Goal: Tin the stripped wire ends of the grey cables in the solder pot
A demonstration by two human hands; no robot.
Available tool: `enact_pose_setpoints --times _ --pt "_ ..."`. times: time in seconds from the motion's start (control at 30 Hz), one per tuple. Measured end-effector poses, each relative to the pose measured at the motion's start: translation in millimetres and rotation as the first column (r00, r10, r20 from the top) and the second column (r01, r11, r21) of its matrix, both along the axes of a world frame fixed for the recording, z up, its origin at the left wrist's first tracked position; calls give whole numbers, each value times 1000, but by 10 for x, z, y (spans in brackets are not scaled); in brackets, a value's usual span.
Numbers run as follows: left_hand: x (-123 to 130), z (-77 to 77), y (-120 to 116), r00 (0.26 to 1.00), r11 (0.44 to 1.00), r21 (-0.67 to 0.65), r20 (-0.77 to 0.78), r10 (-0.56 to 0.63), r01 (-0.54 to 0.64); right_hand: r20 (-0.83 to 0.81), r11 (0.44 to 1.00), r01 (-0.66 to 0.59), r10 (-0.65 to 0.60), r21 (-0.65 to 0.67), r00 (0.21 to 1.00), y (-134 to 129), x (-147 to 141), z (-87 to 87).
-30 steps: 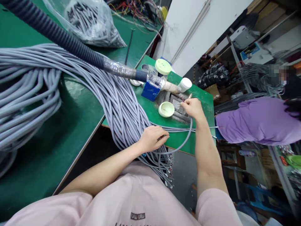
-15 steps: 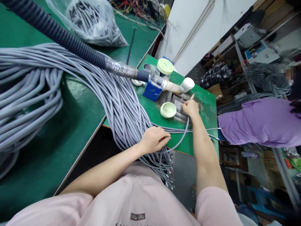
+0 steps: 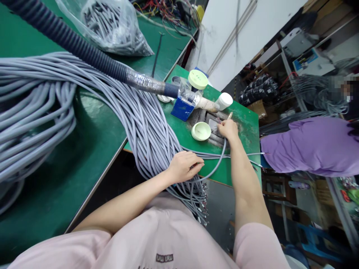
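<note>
My right hand (image 3: 228, 129) is closed around the end part of a grey cable (image 3: 217, 166), which hangs down from it in a curve towards the bundle. Its fingertips are over a sooty metal fixture (image 3: 215, 141) with a pale plate; the cable's tip is hard to make out. A pale green round tub (image 3: 201, 131) stands just left of that hand. My left hand (image 3: 185, 167) lies on the thick bundle of grey cables (image 3: 151, 127), fingers loosely stretched and thumb apart, holding nothing that I can see.
A dark ribbed hose (image 3: 92, 56) crosses above the bundle and ends by a blue block (image 3: 182, 108). Behind stand a lidded jar (image 3: 198, 79) and a white tub (image 3: 224, 101). A plastic bag of cable pieces (image 3: 112, 28) lies at the back. A person in purple (image 3: 311, 145) is at the right.
</note>
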State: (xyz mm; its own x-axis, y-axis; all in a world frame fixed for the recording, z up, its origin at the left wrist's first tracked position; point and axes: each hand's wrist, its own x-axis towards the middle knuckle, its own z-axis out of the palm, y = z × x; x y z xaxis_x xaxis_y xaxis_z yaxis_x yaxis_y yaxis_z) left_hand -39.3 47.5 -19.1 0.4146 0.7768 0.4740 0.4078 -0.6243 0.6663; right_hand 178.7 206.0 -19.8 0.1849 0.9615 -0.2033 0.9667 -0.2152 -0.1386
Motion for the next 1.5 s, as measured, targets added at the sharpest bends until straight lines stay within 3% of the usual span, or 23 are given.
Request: enact_pose_setpoints --times 0.13,0.2,0.3,0.4,0.5,0.6,0.67,0.73,0.8,0.93,1.03,1.1,1.2,1.27,1.3,1.37,1.43,1.5 --pt "1 -14 -4 1000 1000 5 17 7 -7 -214 988 -1 34 153 976 -204 46 159" --pt "1 -18 -4 1000 1000 4 26 1 -1 -422 976 21 75 219 904 -407 16 263" --pt "-3 -8 -6 1000 1000 -6 16 -4 5 -720 972 86 100 217 687 -804 -115 407" --pt "-2 36 -13 999 999 -40 39 -5 6 -876 985 124 46 119 480 -1231 -304 470" --pt "29 88 -36 970 980 -196 234 62 -15 -977 979 198 4 48 215 -1580 -494 393" --pt "116 113 -91 830 893 -438 531 170 98 -996 968 244 -40 -57 -74 -1797 -663 254" --pt "194 114 -150 702 771 -560 678 216 304 -974 958 259 -69 -126 -217 -1884 -751 191" --pt "267 111 -218 609 635 -624 738 289 455 -953 946 277 -82 -166 -291 -1942 -808 165" --pt "322 110 -279 582 563 -666 731 358 490 -945 939 294 -81 -179 -316 -1981 -836 160" --pt "357 117 -332 611 546 -729 666 428 413 -954 940 305 -58 -151 -293 -2053 -843 160" --pt "321 133 -302 656 621 -748 593 466 235 -965 944 308 -39 -121 -259 -2143 -831 168" --pt "276 147 -268 686 720 -686 573 448 103 -969 947 301 -37 -112 -243 -2227 -817 179" --pt "217 169 -254 805 914 -404 530 268 -38 -968 951 281 -59 -129 -245 -2361 -795 184" --pt "207 175 -285 887 984 -180 456 70 15 -963 944 301 -58 -139 -264 -2433 -782 169" --pt "212 174 -308 905 991 -120 426 -5 62 -962 939 315 -50 -137 -270 -2460 -776 156" --pt "234 163 -353 902 985 -124 428 -56 120 -965 933 339 -30 -121 -260 -2495 -761 128" --pt "260 148 -378 879 963 -242 477 12 118 -974 930 355 -17 -99 -228 -2515 -743 107" --pt "278 137 -375 828 907 -397 548 115 137 -980 925 371 -2 -78 -201 -2530 -725 101"
